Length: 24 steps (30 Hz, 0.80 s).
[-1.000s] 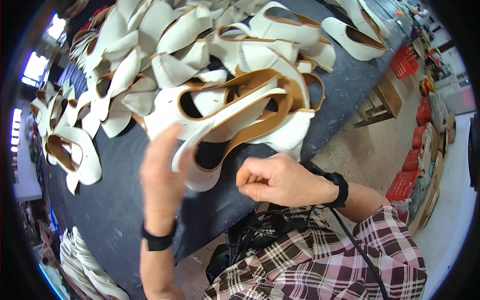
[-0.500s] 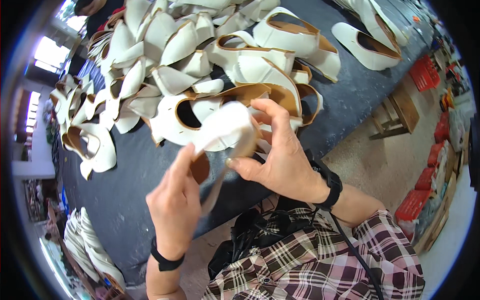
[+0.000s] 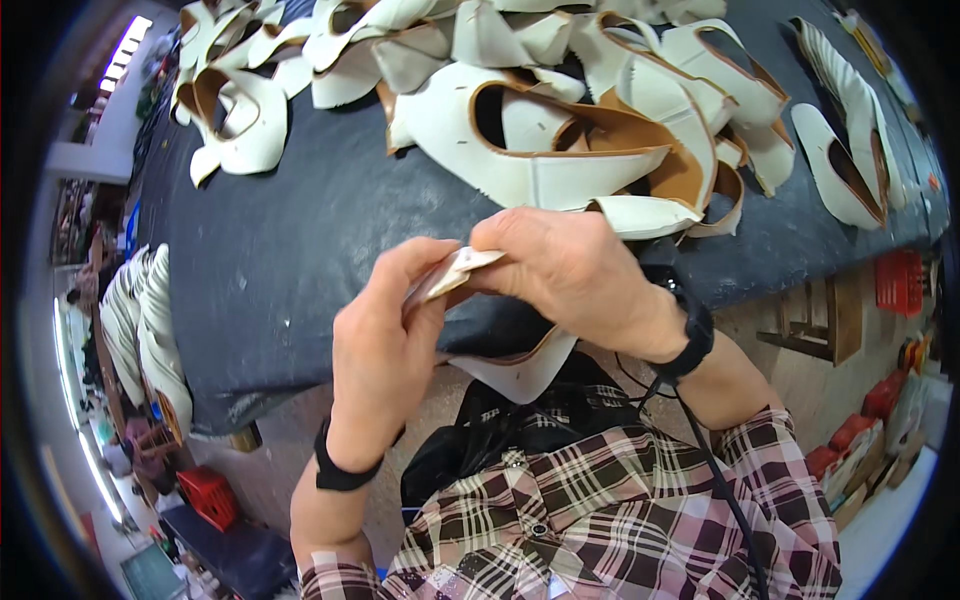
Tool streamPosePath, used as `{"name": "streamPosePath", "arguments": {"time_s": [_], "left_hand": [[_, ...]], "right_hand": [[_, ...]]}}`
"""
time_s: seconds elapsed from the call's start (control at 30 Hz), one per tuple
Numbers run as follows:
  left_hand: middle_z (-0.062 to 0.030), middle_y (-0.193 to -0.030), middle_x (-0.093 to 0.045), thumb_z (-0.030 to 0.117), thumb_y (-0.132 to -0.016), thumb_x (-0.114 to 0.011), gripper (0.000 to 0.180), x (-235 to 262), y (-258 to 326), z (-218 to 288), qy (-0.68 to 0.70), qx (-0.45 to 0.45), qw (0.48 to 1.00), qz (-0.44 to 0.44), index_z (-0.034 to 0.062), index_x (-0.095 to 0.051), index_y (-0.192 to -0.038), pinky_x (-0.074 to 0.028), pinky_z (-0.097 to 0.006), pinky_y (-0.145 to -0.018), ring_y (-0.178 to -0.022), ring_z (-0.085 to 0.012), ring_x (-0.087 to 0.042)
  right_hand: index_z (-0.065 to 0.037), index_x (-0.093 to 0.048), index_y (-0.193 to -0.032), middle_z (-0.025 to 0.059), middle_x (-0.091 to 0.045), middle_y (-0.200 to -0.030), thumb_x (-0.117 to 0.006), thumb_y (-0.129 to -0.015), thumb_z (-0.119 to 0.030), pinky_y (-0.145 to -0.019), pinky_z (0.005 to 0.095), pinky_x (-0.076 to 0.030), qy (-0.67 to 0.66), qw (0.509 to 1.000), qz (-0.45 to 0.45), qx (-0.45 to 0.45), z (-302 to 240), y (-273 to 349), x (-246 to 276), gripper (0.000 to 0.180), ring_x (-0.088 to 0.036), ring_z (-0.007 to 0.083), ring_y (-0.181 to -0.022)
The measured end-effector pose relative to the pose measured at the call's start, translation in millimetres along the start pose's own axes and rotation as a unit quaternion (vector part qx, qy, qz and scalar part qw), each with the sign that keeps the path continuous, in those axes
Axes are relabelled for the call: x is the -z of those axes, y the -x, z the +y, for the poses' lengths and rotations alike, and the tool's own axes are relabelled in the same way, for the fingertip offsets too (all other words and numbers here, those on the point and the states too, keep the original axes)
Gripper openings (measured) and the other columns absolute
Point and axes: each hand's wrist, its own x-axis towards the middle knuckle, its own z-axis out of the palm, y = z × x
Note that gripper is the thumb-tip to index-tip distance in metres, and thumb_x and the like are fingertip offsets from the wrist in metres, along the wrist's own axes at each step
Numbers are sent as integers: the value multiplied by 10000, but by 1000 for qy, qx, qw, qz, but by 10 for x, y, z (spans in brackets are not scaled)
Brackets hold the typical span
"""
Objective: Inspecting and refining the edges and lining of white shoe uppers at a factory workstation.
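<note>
Both my hands meet over the table's near edge, pinching a white leather shoe upper (image 3: 522, 374) with a tan lining. My left hand (image 3: 380, 335) grips one end between thumb and fingers. Closed on the same piece, my right hand (image 3: 575, 272) presses close beside the left, palm turned down. Between the fingertips the white edges lie folded together, and the rest of the upper loops down below my hands. Part of it is hidden behind my fingers. Just beyond my right hand lies a large white upper (image 3: 545, 175) with its tan inside showing.
A dark-covered table (image 3: 270, 290) carries a heap of white uppers (image 3: 410, 55) along its far side. Striped white bundles (image 3: 135, 320) hang at the left edge. Past the right edge stand a wooden stool (image 3: 830, 320) and a red crate (image 3: 898, 283). Another red crate (image 3: 208, 497) sits lower left.
The view has tilted down, so the heap sits higher in the picture. My hands have drawn together on the upper, which was held more spread and now hangs folded below them.
</note>
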Motion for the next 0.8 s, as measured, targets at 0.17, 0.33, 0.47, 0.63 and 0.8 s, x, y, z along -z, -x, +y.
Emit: {"name": "streamPosePath", "arguments": {"time_s": [0.17,0.33,0.47,0.63,0.8], "left_hand": [[-56,-886,-640,93,-871,-615,155,6,110,-272,141,110,981,-72,25,-615,-1009,-474,-225,-690,-807,-85,-594],[15,-842,-611,178,-895,-604,182,-129,153,-434,339,190,918,-80,33,-639,-1001,-425,-168,-639,-734,-39,-528],[-19,-852,-624,163,-889,-606,196,-140,155,-472,404,241,878,-88,10,-633,-1009,-461,-197,-672,-742,-66,-560],[-82,-893,-658,100,-876,-597,161,-164,101,-536,546,340,764,-39,-23,-623,-977,-505,-254,-715,-767,-126,-620],[-58,-865,-655,77,-882,-588,144,-151,98,-612,463,310,829,-50,-14,-625,-988,-489,-216,-683,-758,-93,-607]], "right_hand": [[7,-627,-883,95,-624,-779,-684,-798,-116,-633,240,-473,-59,989,-102,-95,81,125,-44,160,-608,180,-695],[-3,-625,-953,88,-660,-810,-626,-817,-64,-668,244,-487,-211,933,-62,-284,-44,222,-99,149,-604,101,-734],[9,-616,-943,54,-650,-787,-613,-827,-40,-666,234,-479,-243,927,-28,-283,-21,294,-177,126,-568,64,-738],[2,-622,-939,71,-643,-814,-607,-820,-23,-663,254,-489,-241,935,-14,-261,43,323,-313,122,-605,133,-731],[-11,-627,-911,105,-616,-835,-613,-793,-14,-639,307,-495,-86,988,-57,-112,170,317,-332,119,-614,272,-752]]}}
